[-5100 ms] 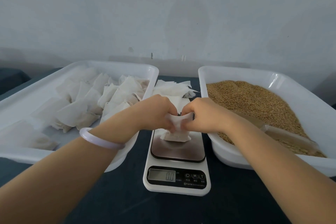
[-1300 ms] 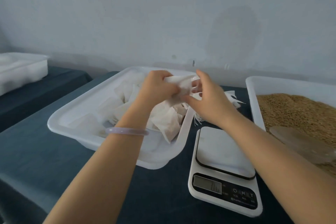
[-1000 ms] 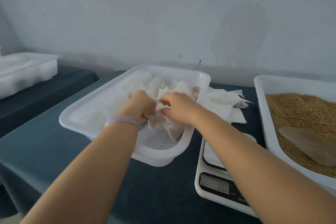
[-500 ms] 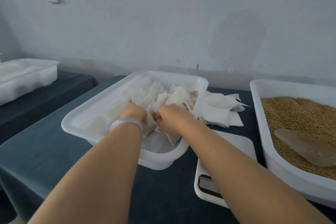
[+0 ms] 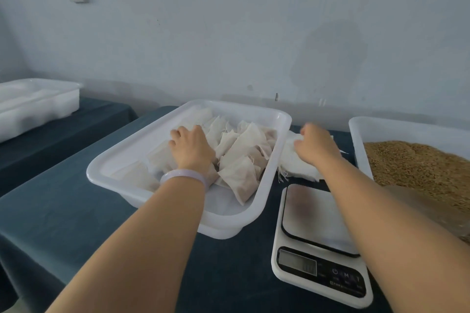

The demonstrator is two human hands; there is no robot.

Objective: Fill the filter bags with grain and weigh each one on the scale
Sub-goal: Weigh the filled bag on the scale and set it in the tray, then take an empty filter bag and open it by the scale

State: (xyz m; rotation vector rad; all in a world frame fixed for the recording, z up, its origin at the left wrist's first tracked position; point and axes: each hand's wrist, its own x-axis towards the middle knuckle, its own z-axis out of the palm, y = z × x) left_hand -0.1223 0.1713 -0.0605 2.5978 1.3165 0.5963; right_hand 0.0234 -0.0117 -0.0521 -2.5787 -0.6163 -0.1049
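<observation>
Dark tablecloth (image 5: 63,206), plump white filled bags (image 5: 241,157) in tray (image 5: 264,193), left hand (image 5: 190,147) flat atop, right hand (image 5: 315,146) on empty bags (image 5: 295,168), grip unclear

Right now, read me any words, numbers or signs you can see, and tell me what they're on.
"M": a button on the scale, right of a power sign.
"T": the next button, faint.
Display: digits too blurred to read.
Small print under the buttons: too blurred to read.

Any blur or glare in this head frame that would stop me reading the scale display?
Head view: the right hand is motion-blurred at the fingers; the scale display is soft, digits unreadable; its platform carries a dull reflection, no hard glare.
</observation>
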